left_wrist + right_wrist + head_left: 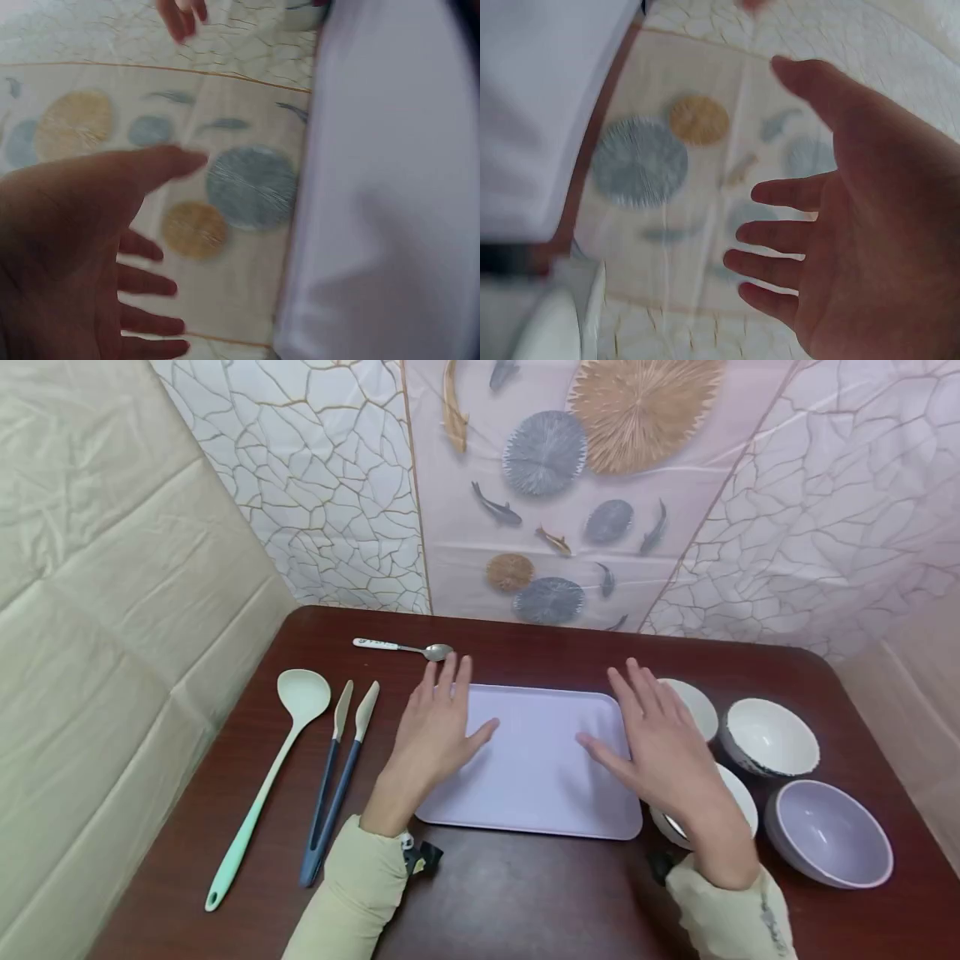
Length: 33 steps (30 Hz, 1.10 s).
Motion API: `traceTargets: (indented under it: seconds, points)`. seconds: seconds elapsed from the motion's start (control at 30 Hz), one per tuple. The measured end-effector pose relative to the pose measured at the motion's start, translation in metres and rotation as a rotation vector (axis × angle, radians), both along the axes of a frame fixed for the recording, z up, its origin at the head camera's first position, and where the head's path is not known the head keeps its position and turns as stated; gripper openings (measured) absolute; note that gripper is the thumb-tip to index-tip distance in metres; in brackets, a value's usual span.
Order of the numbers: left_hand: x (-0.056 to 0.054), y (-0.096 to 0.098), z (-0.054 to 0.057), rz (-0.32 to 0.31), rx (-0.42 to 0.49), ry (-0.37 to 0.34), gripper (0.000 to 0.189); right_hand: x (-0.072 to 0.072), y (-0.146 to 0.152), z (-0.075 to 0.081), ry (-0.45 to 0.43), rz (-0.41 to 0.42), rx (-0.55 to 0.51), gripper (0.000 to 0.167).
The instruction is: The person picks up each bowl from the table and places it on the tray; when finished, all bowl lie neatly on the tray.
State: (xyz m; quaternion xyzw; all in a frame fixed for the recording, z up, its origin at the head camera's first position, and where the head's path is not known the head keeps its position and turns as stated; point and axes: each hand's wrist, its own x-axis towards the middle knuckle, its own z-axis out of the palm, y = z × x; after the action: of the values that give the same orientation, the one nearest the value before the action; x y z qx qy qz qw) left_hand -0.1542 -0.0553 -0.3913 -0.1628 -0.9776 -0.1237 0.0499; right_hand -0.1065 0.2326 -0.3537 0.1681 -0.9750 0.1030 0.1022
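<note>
A pale lilac tray point(540, 760) lies flat in the middle of the dark table. Over its left edge is my left hand point(438, 731), fingers straight and spread, holding nothing. My right hand point(663, 756) is likewise spread and bare, over the tray's right side and partly covering two white bowls. The left wrist view shows the left palm point(60, 255) beside the tray point(382, 187); the right palm point(885, 217) looks much the same in the right wrist view. Beyond the left fingertips lies a spoon point(437, 652) with a white patterned handle.
At the left are a ladle point(258, 802) with a mint handle and blue-handled tongs point(330, 810). On the right stand a white bowl point(693, 706), another white bowl point(738, 789), a dark-patterned bowl point(772, 739) and a lilac bowl point(832, 835). Draped walls point(315, 485) border the table.
</note>
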Motion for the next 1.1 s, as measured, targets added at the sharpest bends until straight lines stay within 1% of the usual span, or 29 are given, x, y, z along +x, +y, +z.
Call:
traceTargets:
  seconds: [0.1, 0.17, 0.23, 0.33, 0.4, 0.47, 0.57, 0.67, 0.77, 0.83, 0.97, 1.03, 1.1]
  points:
    - [0.004, -0.011, -0.014, 0.072, 0.069, -0.069, 0.089, 0.015, 0.029, 0.007, -0.017, -0.033, -0.101, 0.081]
    - [0.009, -0.020, -0.023, 0.098, 0.113, -0.116, 0.088, 0.025, 0.052, 0.009, -0.002, -0.070, -0.171, 0.072]
    - [0.015, -0.029, -0.031, 0.114, 0.162, -0.157, 0.088, 0.038, 0.077, 0.009, 0.002, -0.132, -0.233, 0.063]
    - [0.023, -0.040, -0.041, 0.126, 0.240, -0.211, 0.090, 0.057, 0.113, 0.001, 0.042, -0.249, -0.293, 0.054]
    - [0.028, -0.046, -0.047, 0.121, 0.288, -0.238, 0.092, 0.071, 0.136, -0.006, 0.044, -0.337, -0.319, 0.054]
    - [0.032, -0.050, -0.051, 0.105, 0.343, -0.261, 0.092, 0.083, 0.157, -0.014, 0.040, -0.404, -0.341, 0.059]
    - [0.037, -0.053, -0.055, 0.080, 0.411, -0.301, 0.094, 0.096, 0.185, -0.027, -0.013, -0.471, -0.369, 0.076]
    - [0.041, -0.056, -0.058, 0.057, 0.444, -0.332, 0.098, 0.104, 0.203, -0.044, -0.072, -0.488, -0.396, 0.092]
    - [0.043, -0.059, -0.062, 0.034, 0.448, -0.348, 0.105, 0.110, 0.211, -0.060, -0.114, -0.468, -0.445, 0.100]
    - [0.043, -0.061, -0.065, 0.005, 0.440, -0.350, 0.111, 0.113, 0.214, -0.069, -0.117, -0.439, -0.486, 0.103]
    - [0.044, -0.066, -0.070, -0.072, 0.430, -0.345, 0.125, 0.118, 0.219, -0.080, -0.081, -0.364, -0.543, 0.109]
    - [0.045, -0.068, -0.071, -0.107, 0.438, -0.343, 0.131, 0.121, 0.222, -0.084, -0.082, -0.346, -0.559, 0.112]
    - [0.045, -0.070, -0.071, -0.133, 0.445, -0.345, 0.135, 0.126, 0.223, -0.088, -0.094, -0.345, -0.572, 0.115]
